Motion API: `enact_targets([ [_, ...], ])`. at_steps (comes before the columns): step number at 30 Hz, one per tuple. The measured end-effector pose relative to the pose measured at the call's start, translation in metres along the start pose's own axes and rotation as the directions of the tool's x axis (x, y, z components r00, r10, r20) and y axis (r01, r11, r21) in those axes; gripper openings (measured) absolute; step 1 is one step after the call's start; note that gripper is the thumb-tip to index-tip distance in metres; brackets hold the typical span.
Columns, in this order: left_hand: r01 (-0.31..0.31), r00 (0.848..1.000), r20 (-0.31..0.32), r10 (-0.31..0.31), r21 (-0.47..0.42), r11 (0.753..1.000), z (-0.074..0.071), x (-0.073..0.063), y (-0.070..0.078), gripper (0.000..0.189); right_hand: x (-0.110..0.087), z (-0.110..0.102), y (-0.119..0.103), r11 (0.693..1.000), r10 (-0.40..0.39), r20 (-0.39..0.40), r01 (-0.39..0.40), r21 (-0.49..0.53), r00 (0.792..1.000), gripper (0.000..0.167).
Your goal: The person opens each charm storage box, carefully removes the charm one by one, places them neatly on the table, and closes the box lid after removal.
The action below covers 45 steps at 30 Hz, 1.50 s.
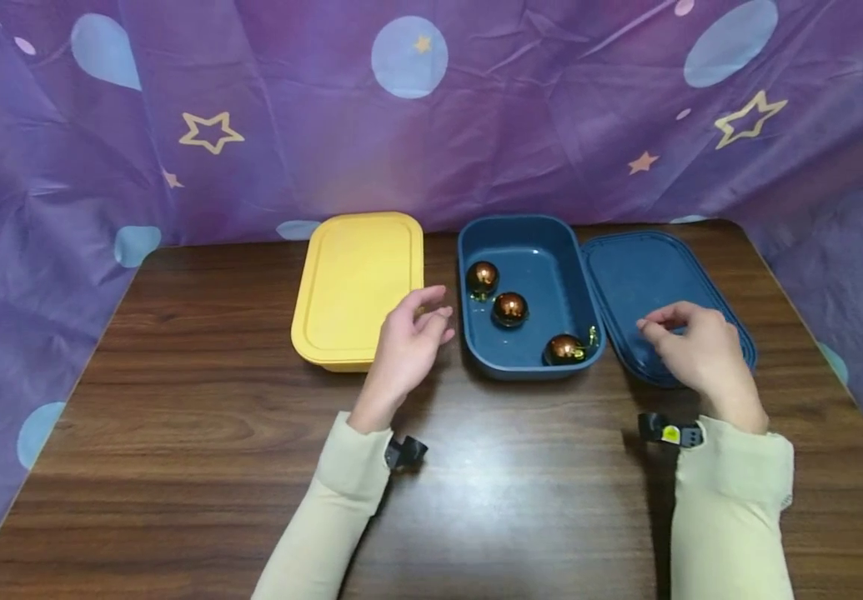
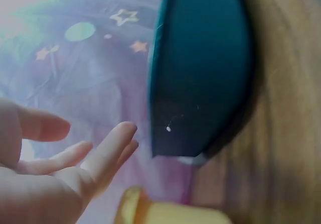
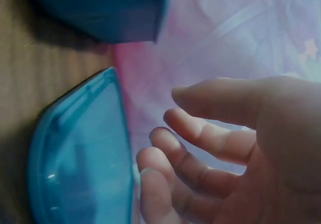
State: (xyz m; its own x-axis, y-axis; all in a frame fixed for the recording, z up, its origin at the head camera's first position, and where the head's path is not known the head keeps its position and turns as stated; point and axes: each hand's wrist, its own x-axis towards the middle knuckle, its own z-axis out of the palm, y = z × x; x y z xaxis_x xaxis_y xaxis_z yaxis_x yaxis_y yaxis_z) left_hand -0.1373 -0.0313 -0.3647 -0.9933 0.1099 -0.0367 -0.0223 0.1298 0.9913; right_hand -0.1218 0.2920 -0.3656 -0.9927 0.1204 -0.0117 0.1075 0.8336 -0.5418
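Observation:
An uncovered dark blue container (image 1: 551,250) stands in the middle of the table, with three shiny brown ball ornaments (image 1: 509,309) inside. My left hand (image 1: 410,337) hovers between it and a yellow lidded container (image 1: 359,283), fingers loosely bent and holding nothing. On the right, a blue lid (image 1: 644,271) lies on the table beside the blue container. Above the lid's near part is my right hand (image 1: 701,346), its fingers relaxed and empty in the right wrist view. The left wrist view shows the blue container's side wall (image 2: 200,73) in front of the left fingers.
The brown wooden table (image 1: 213,475) ends at a purple curtain (image 1: 311,108) printed with stars and circles, close behind the containers. Each wrist wears a black strap, such as the right strap (image 1: 669,431).

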Motion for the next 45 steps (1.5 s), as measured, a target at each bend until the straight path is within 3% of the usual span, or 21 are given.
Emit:
enact_targets([
  [9,-0.080,0.996,0.035,0.080,0.015,0.997,-0.025,-0.007,0.017,0.032,-0.013,-0.011,-0.038,0.991,-0.102,-0.127,0.112,0.074,0.987,0.035],
  [13,-0.151,0.988,0.039,0.148,0.102,0.983,-0.039,-0.012,0.026,0.029,-0.020,-0.007,-0.068,0.963,-0.175,-0.177,0.205,0.175,0.969,0.033],
  [16,-0.208,0.978,0.008,0.210,0.164,0.964,-0.052,-0.015,0.031,0.027,-0.023,-0.003,-0.089,0.927,-0.189,-0.246,0.255,0.274,0.951,0.029],
  [18,-0.238,0.968,-0.031,0.249,0.199,0.951,-0.061,-0.017,0.034,0.026,-0.025,0.001,-0.102,0.884,-0.170,-0.308,0.284,0.373,0.936,0.025],
  [20,-0.254,0.957,-0.082,0.280,0.235,0.938,-0.069,-0.018,0.036,0.025,-0.025,0.006,-0.115,0.820,-0.146,-0.365,0.319,0.476,0.920,0.022],
  [23,-0.268,0.936,-0.160,0.315,0.257,0.928,-0.083,-0.019,0.038,0.024,-0.024,0.015,-0.135,0.689,-0.116,-0.414,0.374,0.621,0.903,0.018],
  [25,-0.272,0.919,-0.213,0.332,0.270,0.924,-0.092,-0.020,0.038,0.023,-0.023,0.023,-0.146,0.618,-0.111,-0.417,0.391,0.682,0.902,0.017],
  [27,-0.269,0.900,-0.263,0.346,0.289,0.919,-0.099,-0.020,0.038,0.023,-0.021,0.032,-0.156,0.569,-0.109,-0.399,0.387,0.726,0.910,0.017],
  [35,-0.148,0.837,-0.400,0.373,0.492,0.858,-0.126,-0.020,0.028,0.023,-0.017,0.075,-0.187,0.479,-0.124,-0.280,0.304,0.824,0.952,0.025],
  [38,-0.132,0.823,-0.414,0.390,0.528,0.839,-0.133,-0.018,0.023,0.024,-0.017,0.090,-0.194,0.500,-0.143,-0.223,0.265,0.825,0.964,0.027],
  [41,-0.114,0.816,-0.426,0.390,0.543,0.832,-0.138,-0.016,0.018,0.025,-0.016,0.103,-0.199,0.559,-0.185,-0.164,0.241,0.794,0.969,0.030],
  [45,-0.050,0.835,-0.438,0.333,0.542,0.839,-0.144,-0.012,0.007,0.027,-0.016,0.117,-0.202,0.627,-0.232,-0.121,0.244,0.740,0.965,0.037],
])
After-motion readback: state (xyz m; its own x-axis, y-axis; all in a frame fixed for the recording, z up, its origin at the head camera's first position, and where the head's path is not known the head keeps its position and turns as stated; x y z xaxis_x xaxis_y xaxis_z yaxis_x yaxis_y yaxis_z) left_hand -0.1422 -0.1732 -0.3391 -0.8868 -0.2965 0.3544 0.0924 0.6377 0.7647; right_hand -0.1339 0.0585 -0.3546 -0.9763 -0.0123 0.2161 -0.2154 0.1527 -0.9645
